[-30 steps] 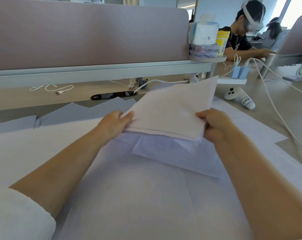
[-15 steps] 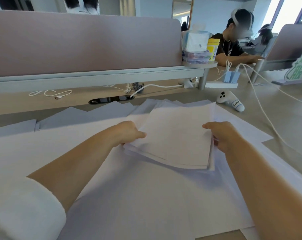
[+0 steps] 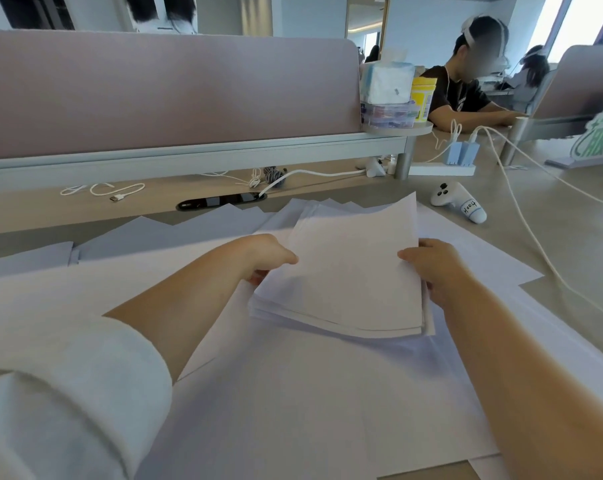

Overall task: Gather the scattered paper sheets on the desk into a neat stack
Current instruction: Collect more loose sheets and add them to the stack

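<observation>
**Spotter:** Where is the stack now?

**Operator:** The paper stack (image 3: 355, 282) sits mid-desk between my two hands, its near edge resting on the large sheets (image 3: 293, 403) that cover the desk (image 3: 570, 251). A second ago I had it tipped well up; half a second ago it lay nearly flat. Now the far edge is raised again, so I read this as tapping and squaring, not collecting.

**Spotter:** And your hands?

**Operator:** My left hand (image 3: 262, 258) pinches the left edge, thumb on top and fingers curled beneath. My right hand (image 3: 428, 268) clamps the right edge the same way, though its lower fingers are hidden under the paper.

**Spotter:** Is it neat yet?

**Operator:** Not quite. The top sheet bows slightly, and at the near left corner several layers fan out in steps. The right side looks closer to flush.

**Spotter:** Anything else left out there?

**Operator:** Greyish sheets (image 3: 175, 230) lie overlapped beyond my left wrist, near the partition (image 3: 168, 95). A white controller (image 3: 457, 206) lies to the right, apart from the paper.
</observation>
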Demonstrator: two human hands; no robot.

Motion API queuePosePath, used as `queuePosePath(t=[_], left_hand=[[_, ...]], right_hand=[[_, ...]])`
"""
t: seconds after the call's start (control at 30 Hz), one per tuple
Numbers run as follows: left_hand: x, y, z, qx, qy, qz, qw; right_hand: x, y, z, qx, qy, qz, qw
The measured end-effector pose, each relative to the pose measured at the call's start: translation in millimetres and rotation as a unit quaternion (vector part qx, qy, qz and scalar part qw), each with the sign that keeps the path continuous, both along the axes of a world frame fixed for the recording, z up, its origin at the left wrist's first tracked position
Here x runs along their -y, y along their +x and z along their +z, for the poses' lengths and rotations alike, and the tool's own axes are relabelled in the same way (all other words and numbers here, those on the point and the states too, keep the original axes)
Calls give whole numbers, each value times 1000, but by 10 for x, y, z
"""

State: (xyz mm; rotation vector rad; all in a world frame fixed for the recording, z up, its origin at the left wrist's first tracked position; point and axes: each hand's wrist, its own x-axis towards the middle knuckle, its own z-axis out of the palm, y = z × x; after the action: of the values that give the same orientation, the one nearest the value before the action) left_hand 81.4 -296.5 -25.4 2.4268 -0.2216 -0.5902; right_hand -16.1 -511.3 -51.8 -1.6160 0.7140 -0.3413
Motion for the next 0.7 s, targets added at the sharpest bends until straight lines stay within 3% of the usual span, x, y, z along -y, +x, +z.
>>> queuePosePath(t=[0.2, 0.53, 0.7], left_hand=[[80, 62, -59, 34, 46, 5, 998], [162, 269, -163, 3, -44, 47, 998], [126, 234, -202, -21, -112, 15, 993]], right_hand=[[-33, 14, -95, -10, -35, -8, 999], [25, 72, -218, -35, -115, -14, 993], [22, 84, -220, -70, -163, -9, 984]])
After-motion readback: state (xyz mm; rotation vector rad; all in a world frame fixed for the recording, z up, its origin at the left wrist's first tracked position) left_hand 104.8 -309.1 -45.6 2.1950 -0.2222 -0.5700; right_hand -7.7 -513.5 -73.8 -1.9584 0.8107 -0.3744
